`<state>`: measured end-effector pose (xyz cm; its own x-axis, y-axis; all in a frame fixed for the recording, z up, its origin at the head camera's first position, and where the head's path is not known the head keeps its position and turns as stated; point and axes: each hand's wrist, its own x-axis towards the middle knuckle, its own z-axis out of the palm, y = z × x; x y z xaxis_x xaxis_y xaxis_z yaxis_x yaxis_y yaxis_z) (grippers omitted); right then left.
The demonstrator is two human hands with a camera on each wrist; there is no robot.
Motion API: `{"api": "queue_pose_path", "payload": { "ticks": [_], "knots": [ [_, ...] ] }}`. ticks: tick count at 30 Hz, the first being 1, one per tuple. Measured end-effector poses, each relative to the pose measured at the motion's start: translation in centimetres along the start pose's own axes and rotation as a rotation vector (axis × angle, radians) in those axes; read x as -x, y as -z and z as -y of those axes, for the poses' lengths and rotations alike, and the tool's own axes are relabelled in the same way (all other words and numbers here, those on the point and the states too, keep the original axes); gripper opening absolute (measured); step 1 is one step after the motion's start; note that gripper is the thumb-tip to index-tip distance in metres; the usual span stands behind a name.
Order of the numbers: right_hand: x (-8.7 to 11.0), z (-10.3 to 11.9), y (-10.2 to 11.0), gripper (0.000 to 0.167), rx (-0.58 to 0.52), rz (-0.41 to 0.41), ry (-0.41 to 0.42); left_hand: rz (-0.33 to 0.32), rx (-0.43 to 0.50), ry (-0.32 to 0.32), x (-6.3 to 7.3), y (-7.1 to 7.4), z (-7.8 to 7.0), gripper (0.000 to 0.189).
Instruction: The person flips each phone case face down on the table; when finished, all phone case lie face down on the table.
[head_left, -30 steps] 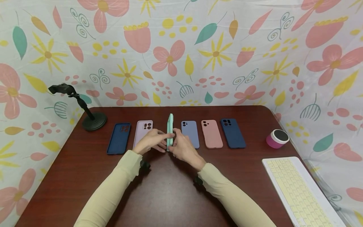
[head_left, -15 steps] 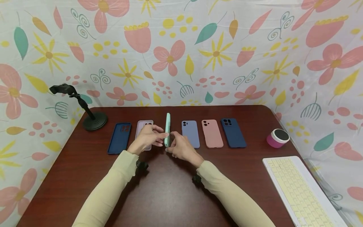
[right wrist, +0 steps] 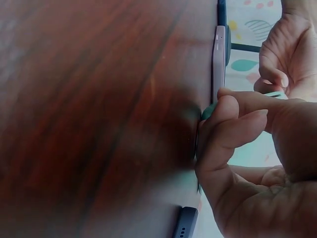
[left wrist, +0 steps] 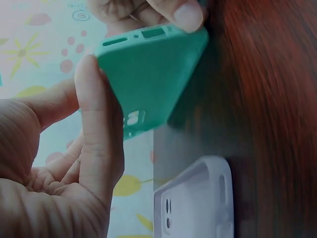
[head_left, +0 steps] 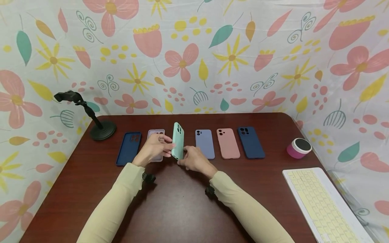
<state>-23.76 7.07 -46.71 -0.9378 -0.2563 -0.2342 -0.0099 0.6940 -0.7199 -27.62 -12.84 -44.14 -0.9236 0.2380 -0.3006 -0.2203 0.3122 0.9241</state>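
A mint green phone case (head_left: pixel 179 141) stands on edge, tilted, at the middle of the row. Its back with camera holes faces right in the head view; the left wrist view looks into its hollow inside (left wrist: pixel 148 74). My left hand (head_left: pixel 155 147) pinches its left long edge between thumb and fingers. At the lower right corner, my right hand (head_left: pixel 196 158) holds it with thumb and fingertips, low over the table. A lilac phone case (left wrist: pixel 198 203), hollow side showing, lies below my left hand, which partly covers it in the head view.
On the brown table (head_left: pixel 179 209) lie a navy case (head_left: pixel 128 151) at left, and periwinkle (head_left: pixel 205 145), pink (head_left: pixel 228 144) and dark blue cases (head_left: pixel 251 143) at right. A black stand (head_left: pixel 101 131), a pink jar (head_left: pixel 296 152) and a white keyboard (head_left: pixel 325 202) sit farther out.
The mint green case has shifted slightly left and turned from edge-on, so its back now shows. My left hand has moved a little left with it; the right stays near the lower corner.
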Motion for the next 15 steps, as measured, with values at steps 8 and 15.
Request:
{"api": "queue_pose_path", "payload": {
  "ticks": [8,15],
  "knots": [
    [0.07,-0.12,-0.02,0.06,-0.02,0.009,-0.018,0.009,-0.013,0.023,0.17,0.22,-0.06,0.037],
    [0.26,-0.26,0.19,0.054,-0.011,-0.009,-0.013,-0.014,-0.075,0.038,0.13,0.35,0.06,0.036]
  ]
}}
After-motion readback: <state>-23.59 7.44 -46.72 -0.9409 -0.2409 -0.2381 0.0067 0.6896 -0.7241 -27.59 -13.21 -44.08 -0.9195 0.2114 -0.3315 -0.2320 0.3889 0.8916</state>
